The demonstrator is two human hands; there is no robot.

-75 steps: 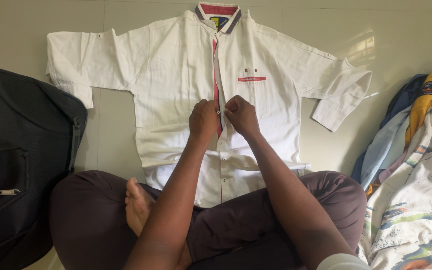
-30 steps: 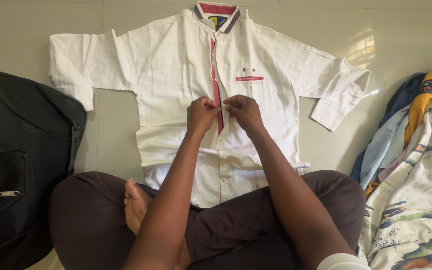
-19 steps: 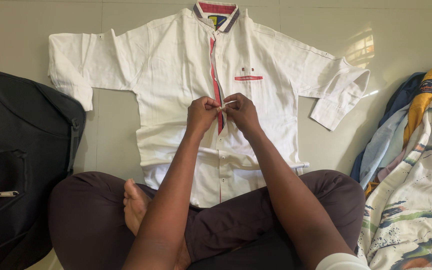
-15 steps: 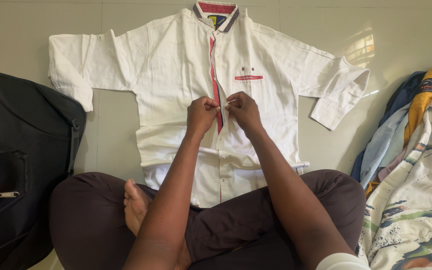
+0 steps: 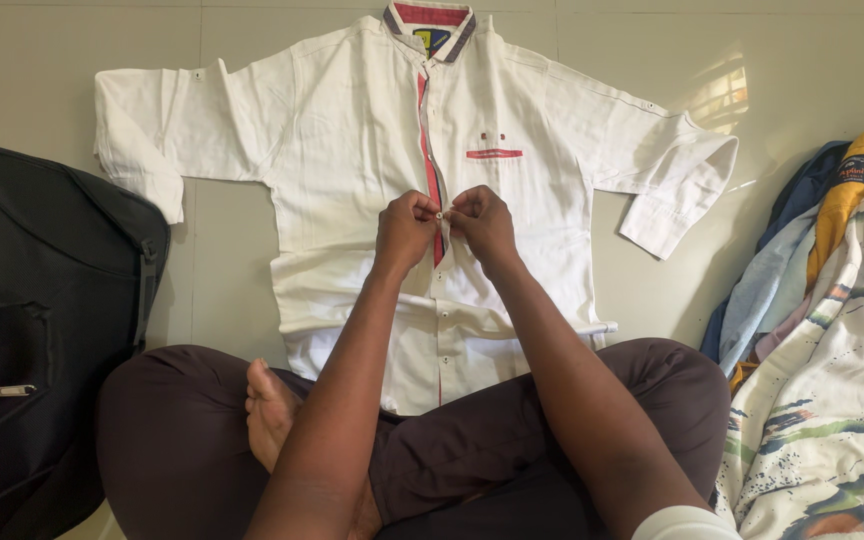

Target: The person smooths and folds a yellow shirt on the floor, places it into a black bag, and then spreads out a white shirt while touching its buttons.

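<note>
shirt flat on floor, front up | left hand and right hand closed back in, fingers pinching placket mid-chest | looks like another button getting done

Both arms reach far forward; left hand and right hand meet, fingertips pinched together.

Shirt, bag on floor

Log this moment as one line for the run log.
left hand: pinching placket | right hand: pinching placket at button | white shirt: flat on floor, collar away | black bag: left
</note>
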